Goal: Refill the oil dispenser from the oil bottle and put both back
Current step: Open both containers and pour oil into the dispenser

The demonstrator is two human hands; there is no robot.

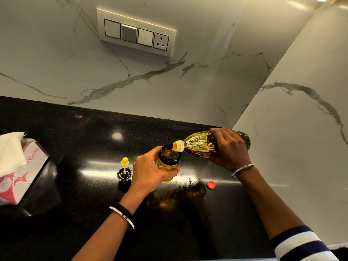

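My right hand (230, 148) grips a clear oil bottle (201, 145) tipped almost flat, its yellow neck over the mouth of the oil dispenser (169, 161). Yellow oil runs from the neck into the dispenser. The dispenser is a small glass jar with a black rim, standing uncapped on the black counter (75, 147) and partly full of oil. My left hand (148, 172) wraps around its left side. The dispenser's black lid with a yellow spout (124, 171) rests upside down on the counter to the left. The bottle's red cap (211, 184) lies to the right.
A tissue box (20, 166) with a white tissue sticking out sits at the left edge of the counter. Marble walls meet in a corner just behind the bottle. A switch panel (136, 32) is mounted on the back wall.
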